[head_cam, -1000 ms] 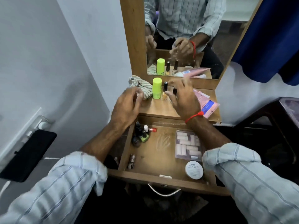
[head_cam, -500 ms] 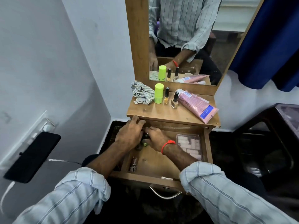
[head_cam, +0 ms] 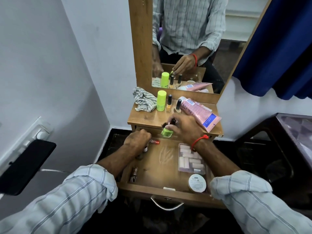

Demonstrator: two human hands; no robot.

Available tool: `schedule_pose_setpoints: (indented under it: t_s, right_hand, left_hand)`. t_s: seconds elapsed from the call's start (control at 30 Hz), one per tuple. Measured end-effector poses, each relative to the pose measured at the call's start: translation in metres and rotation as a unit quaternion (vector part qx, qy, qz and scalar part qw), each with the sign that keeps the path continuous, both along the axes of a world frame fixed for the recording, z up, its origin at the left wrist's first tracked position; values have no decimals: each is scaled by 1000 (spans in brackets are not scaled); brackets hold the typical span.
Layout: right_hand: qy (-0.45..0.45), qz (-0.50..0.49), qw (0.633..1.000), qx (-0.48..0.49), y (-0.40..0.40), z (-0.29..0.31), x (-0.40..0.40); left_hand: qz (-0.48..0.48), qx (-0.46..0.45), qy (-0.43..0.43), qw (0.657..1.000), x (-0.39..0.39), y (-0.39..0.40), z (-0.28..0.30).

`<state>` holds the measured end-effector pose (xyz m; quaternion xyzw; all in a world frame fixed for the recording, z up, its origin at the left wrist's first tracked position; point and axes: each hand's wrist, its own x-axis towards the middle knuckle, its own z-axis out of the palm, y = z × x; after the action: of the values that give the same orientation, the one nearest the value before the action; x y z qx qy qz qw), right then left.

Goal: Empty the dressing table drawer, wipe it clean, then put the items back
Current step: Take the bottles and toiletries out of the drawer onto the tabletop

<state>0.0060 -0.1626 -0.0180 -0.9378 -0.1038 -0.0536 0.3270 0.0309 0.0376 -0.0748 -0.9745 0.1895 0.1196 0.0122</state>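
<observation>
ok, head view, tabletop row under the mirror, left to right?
striped cloth → green-capped bottle → yellow nail polish → clear nail polish → pink tube

lime-green bottle (head_cam: 161, 100), pink tube (head_cam: 199, 113), striped cloth (head_cam: 143, 101)

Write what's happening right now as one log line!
phase: emptying drawer | right hand: lifting green nail polish bottle toward tabletop | left hand: gripping small bottles in drawer

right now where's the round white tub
In the head view the round white tub lies in the open drawer's front right corner, just in front of the clear plastic box.
</observation>
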Motion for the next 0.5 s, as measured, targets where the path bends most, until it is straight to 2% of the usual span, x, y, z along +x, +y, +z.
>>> schedule_pose_setpoints:
  t_s: [0.1, 0.2, 0.33, 0.4, 0.5]
  right_hand:
    - [-39, -15, 999, 5, -2, 20, 11]
    - [-25, -32, 999, -7, -1, 25, 28]
    - [0, -45, 997, -66, 5, 23, 48]
    - [22, -44, 994, -97, 7, 23, 55]
    - [29, -42, 992, -115, 9, 23, 61]
  left_hand:
    - [41, -72, 31, 996, 4, 1, 2]
    - [45, -127, 41, 990, 6, 10, 3]
    - [16, -237, 27, 971, 6, 21, 32]
    - [10, -289, -24, 957, 11, 21, 56]
    - [9, -315, -83, 945, 24, 16, 81]
